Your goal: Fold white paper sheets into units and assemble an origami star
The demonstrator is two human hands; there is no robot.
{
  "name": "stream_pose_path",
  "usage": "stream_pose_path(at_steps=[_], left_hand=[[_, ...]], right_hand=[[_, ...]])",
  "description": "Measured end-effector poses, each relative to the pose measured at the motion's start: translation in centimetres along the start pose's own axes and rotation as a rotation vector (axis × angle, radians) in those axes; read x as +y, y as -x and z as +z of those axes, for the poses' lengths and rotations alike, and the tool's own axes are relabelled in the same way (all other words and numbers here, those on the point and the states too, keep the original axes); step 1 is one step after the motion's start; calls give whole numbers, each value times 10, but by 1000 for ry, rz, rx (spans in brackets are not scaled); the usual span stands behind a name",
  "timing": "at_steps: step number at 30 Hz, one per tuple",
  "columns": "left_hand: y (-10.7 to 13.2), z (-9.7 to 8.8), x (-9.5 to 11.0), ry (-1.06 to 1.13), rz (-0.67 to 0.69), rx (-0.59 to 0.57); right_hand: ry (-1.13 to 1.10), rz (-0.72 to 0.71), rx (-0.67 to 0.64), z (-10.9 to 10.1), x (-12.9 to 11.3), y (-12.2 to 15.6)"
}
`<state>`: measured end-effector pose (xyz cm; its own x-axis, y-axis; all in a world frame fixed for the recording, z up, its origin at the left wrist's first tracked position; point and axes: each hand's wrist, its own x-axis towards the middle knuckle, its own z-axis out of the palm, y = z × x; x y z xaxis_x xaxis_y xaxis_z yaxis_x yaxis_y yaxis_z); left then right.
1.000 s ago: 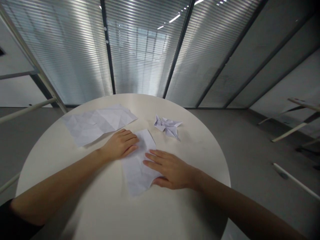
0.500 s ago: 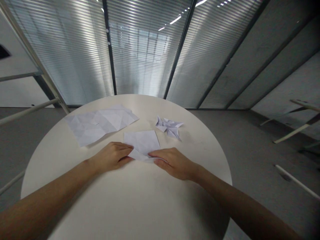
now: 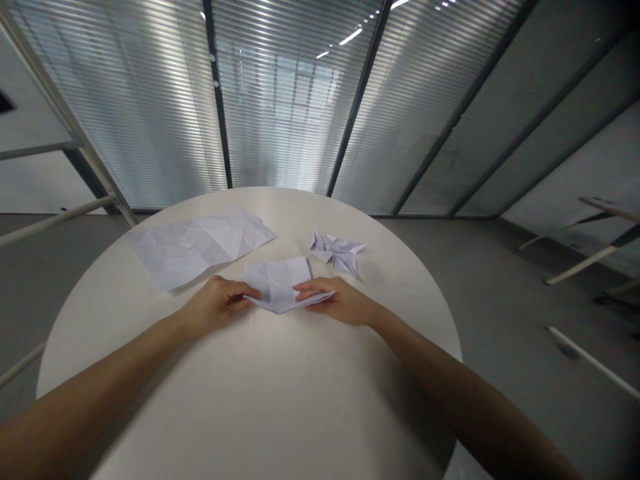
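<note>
A folded sheet of white paper [image 3: 276, 277] is held between my two hands over the round table, its near edge bent upward. My left hand [image 3: 219, 301] pinches the left corner of that edge between thumb and fingers. At the opposite side, my right hand [image 3: 341, 300] grips the right part, fingers on the inner face and thumb partly hidden beneath. Just beyond my right hand lies a folded paper star-like figure [image 3: 341, 251] with several points. Farther left, a large creased paper sheet [image 3: 200, 247] rests flat.
The round white table [image 3: 280, 400] carries all the paper. Behind it stands a glass wall with blinds [image 3: 280, 100]. A white metal frame [image 3: 60, 220] is at the left, and table legs [image 3: 583, 263] show at the right over grey floor [image 3: 500, 300].
Both hands have moved slightly away from me and up, lifting the paper's near edge from the table. That edge, pressed low before, now stands raised with a bend in its middle.
</note>
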<state>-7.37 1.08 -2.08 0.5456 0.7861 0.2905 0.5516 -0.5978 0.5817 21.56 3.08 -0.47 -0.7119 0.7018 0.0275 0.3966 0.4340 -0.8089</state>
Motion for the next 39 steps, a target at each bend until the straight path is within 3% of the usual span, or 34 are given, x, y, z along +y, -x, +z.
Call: stream_pose_path(at_steps=[3,7,11,16,19,21,24,29,39], left_hand=[[-1,1,0,108,-92,-61],[-3,4,-3,200,-225,79],[-3,6,-7,48,-290,186],[-5,7,-8,-375,-112,218],[-6,8,-9,-474,59,122],[-6,9,-11,-457,158,5],[-6,9,-14,-417,198,-126],[-4,7,-13,-436,130,-172],[0,2,-15,-450,57,-157]], right_hand=[[40,5,125,12,2,-3],[164,28,300,21,0,-9],[293,146,495,26,-2,-16],[497,286,545,31,-2,-19],[713,209,581,34,-4,-19],[833,74,533,36,-6,-20],[892,-103,309,38,-5,-24],[823,-145,29,38,4,-31],[688,-28,7,2,11,-19]])
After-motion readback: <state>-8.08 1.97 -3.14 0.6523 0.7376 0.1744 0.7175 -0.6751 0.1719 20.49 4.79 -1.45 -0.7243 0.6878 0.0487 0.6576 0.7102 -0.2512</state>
